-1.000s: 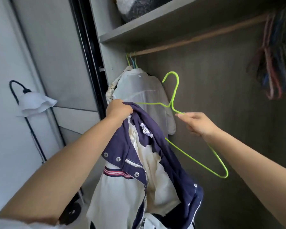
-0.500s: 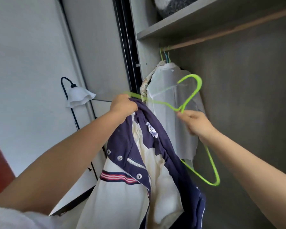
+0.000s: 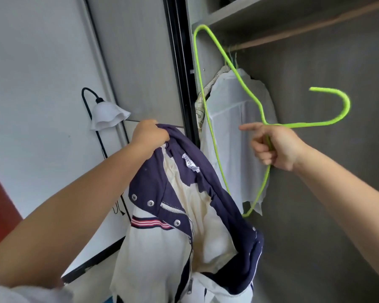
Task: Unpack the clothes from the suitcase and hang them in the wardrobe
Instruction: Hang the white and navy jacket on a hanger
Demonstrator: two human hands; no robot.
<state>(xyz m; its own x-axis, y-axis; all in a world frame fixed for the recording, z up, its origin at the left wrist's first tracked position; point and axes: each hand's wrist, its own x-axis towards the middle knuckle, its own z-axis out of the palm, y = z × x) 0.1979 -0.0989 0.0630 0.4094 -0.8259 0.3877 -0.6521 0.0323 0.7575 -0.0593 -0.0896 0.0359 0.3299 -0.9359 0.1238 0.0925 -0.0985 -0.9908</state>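
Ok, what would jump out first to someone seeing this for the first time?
Probably the bright green hanger, gripped mid-frame by the right hand with its hook pointing right. Next, the navy and cream jacket, bunched at the collar in the left hand, drooping at centre before a white shirt on the wardrobe rail.

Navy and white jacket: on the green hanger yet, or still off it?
Off. The left hand grips the jacket collar; the right hand holds the green hanger apart.

jacket [image 3: 173,237]: soft matt cloth, metal snaps | hanger [image 3: 208,127]: smooth green coated wire | rail [image 3: 304,29]: wood
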